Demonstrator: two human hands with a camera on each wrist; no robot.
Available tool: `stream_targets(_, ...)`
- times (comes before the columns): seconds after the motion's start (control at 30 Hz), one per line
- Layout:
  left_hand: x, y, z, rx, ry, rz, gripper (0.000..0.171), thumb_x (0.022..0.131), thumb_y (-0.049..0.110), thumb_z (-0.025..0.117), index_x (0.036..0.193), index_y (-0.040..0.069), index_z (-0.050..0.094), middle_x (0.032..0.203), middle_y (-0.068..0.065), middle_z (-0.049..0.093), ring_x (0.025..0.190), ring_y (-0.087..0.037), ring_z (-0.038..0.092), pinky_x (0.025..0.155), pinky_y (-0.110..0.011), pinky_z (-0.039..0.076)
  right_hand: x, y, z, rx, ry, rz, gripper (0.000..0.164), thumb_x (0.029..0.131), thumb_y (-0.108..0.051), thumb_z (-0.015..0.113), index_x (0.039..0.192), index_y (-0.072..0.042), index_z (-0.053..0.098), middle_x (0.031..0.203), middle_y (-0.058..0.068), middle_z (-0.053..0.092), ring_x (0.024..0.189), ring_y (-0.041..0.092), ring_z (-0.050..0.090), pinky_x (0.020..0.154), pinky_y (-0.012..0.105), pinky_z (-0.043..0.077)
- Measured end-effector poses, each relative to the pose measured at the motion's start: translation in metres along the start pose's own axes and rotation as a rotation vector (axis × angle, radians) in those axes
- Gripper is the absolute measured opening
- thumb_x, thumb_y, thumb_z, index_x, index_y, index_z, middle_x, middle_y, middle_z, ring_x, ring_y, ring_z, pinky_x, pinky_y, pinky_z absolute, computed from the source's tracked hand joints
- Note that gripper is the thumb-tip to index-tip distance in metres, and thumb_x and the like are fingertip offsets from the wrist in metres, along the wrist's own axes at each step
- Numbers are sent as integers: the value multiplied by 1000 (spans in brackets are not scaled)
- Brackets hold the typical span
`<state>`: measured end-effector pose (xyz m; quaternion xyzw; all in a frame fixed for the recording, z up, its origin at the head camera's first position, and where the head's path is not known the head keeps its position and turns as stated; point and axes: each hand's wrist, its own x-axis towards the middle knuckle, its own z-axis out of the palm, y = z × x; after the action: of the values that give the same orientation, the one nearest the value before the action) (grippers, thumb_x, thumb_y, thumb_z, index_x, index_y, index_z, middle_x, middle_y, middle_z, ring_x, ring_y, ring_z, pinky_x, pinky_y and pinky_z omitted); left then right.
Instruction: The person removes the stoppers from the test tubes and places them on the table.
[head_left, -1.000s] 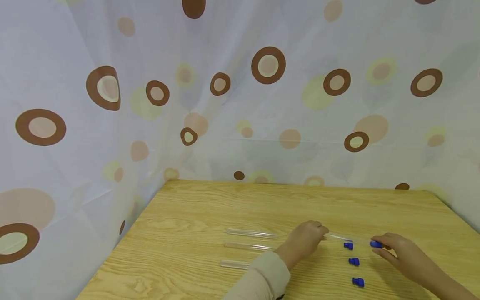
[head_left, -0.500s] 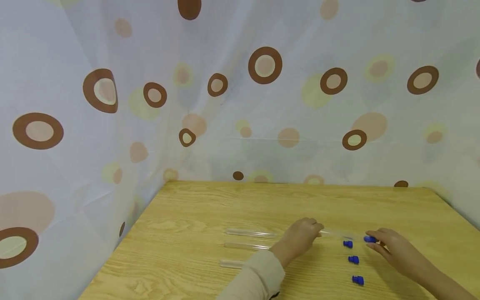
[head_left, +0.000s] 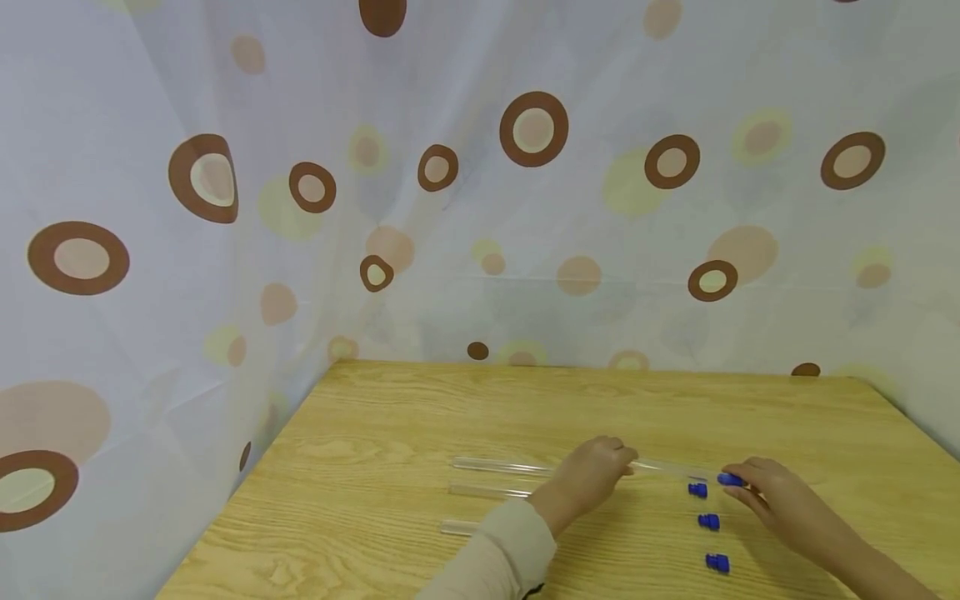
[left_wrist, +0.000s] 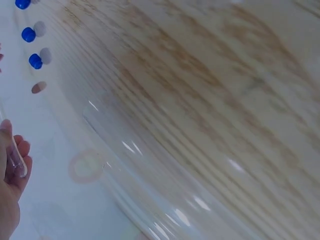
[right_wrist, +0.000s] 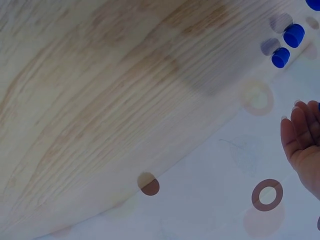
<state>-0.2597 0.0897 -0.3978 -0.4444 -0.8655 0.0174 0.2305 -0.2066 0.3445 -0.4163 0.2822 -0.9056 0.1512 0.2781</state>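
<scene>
In the head view, my left hand (head_left: pixel 588 471) pinches a clear test tube (head_left: pixel 667 468) near its left end. The tube points right, held out over the wooden table. Facing its open end, my right hand (head_left: pixel 787 500) holds a blue stopper (head_left: pixel 730 479) between thumb and fingers, with a small gap between stopper and tube. The left wrist view has the tube's rounded end (left_wrist: pixel 17 167) lying in the left hand's fingers. Most of the right hand's grip falls outside the right wrist view, where curled fingers (right_wrist: pixel 300 127) appear at the edge.
Three more blue stoppers, the nearest to the tube (head_left: pixel 697 490) just below its mouth, lie in a column on the table (head_left: pixel 360 492). Three clear tubes, the farthest one (head_left: pixel 498 465) uncovered most, lie left of my left forearm. A patterned curtain (head_left: pixel 450 208) surrounds the table.
My right hand has moved left with the blue stopper, closer to the tube's mouth. My left hand has shifted a little left with the tube. The loose tubes and stoppers have stayed put.
</scene>
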Motion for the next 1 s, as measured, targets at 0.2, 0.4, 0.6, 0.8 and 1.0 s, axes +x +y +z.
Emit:
stream_targets(0.2, -4, -5, -2, 3, 1, 11, 21, 91, 25, 57, 107, 15, 66, 97, 7, 68, 89, -1, 63, 80, -2, 45, 5, -3, 5, -25, 79, -82, 10, 77, -8, 71, 83, -2, 66, 71, -5, 56, 64, -7, 42, 46, 14, 36)
stream_targets(0.4, -9, -9, -5, -1, -37, 14, 23, 92, 25, 56, 110, 14, 65, 101, 6, 67, 92, -1, 62, 81, -2, 44, 8, -5, 8, -43, 80, -106, 14, 75, -9, 73, 85, -2, 66, 72, -5, 56, 64, 0, 47, 47, 16, 38)
stream_targets(0.6, -15, -14, -5, 1, -34, 30, 21, 91, 24, 56, 108, 15, 65, 101, 6, 67, 92, -1, 62, 81, -3, 45, 11, -9, 10, -55, 52, -92, 15, 74, -9, 74, 85, -2, 66, 74, -4, 58, 65, 5, 50, 48, 17, 41)
stream_targets(0.8, -22, -19, -5, 16, 2, 51, 21, 92, 24, 56, 108, 14, 65, 98, 6, 66, 89, -1, 62, 79, -1, 45, 12, -15, 13, -20, 55, -94, 11, 77, -11, 72, 84, -4, 66, 75, -6, 56, 68, 2, 49, 48, 17, 42)
stream_targets(1.0, -28, -24, -11, -13, 23, 36, 22, 91, 21, 57, 109, 12, 65, 99, 4, 67, 90, -2, 63, 81, -1, 45, 17, -23, 13, 21, 46, -106, 6, 80, -9, 69, 82, -6, 64, 74, -11, 50, 68, -7, 40, 48, 15, 36)
